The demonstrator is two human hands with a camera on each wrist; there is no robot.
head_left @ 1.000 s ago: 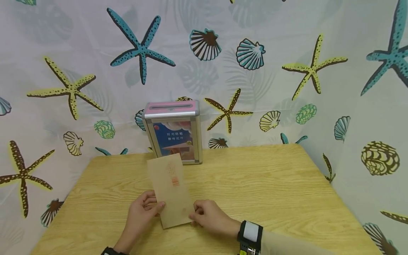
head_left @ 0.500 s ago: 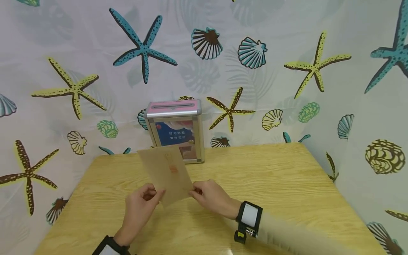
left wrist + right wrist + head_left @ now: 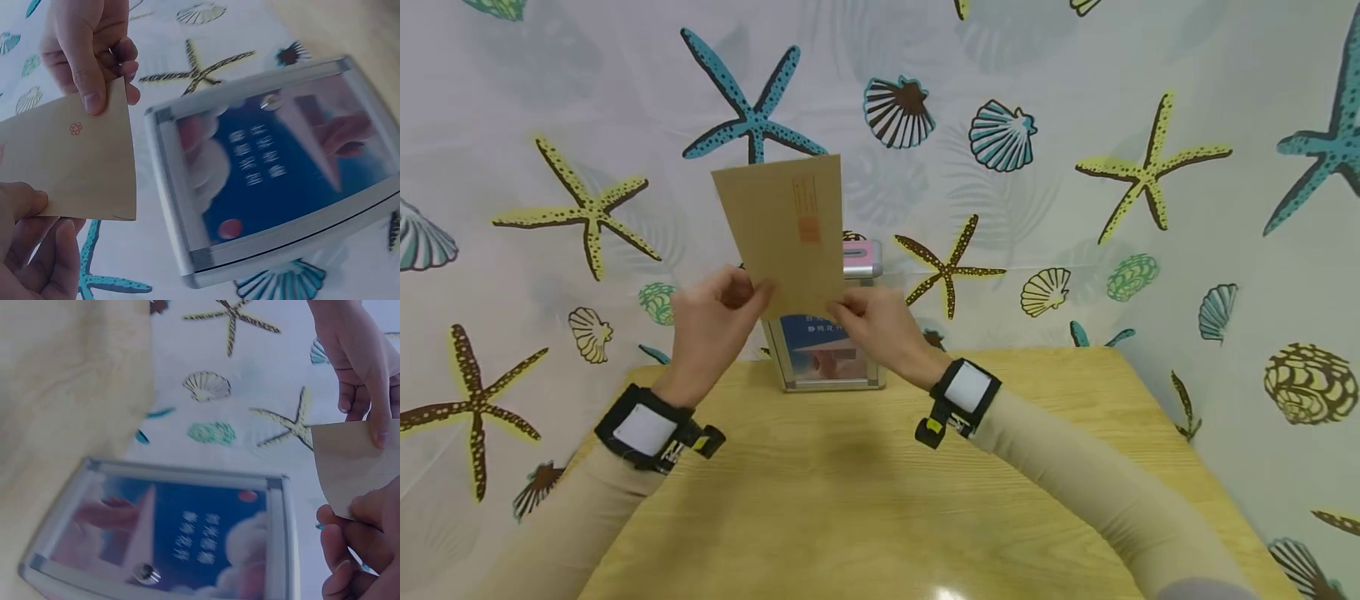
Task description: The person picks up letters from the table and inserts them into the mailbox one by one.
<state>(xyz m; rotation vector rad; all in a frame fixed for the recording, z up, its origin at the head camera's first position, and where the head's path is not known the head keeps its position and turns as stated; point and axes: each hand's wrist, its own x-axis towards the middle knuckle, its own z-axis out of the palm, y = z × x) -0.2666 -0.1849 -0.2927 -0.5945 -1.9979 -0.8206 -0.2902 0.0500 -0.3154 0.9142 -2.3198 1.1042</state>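
A brown paper envelope with red print is held up in front of the letter box. My left hand pinches its lower left edge between thumb and fingers. At its lower right corner, my right hand pinches the paper the same way. The box has a silver frame, a blue picture front with white writing and a pink slotted top, which the envelope mostly hides in the head view. In the left wrist view, both thumbs lie on the envelope, beside the box front and its round lock.
The letter box stands at the back of a wooden table. Close behind it hangs a pale cloth printed with starfish and shells, which also runs along both sides. Each wrist wears a black strap with a small camera.
Both hands have lifted the envelope from low over the table to above the box front, forward and up. Its upper part now covers much of the box's top.
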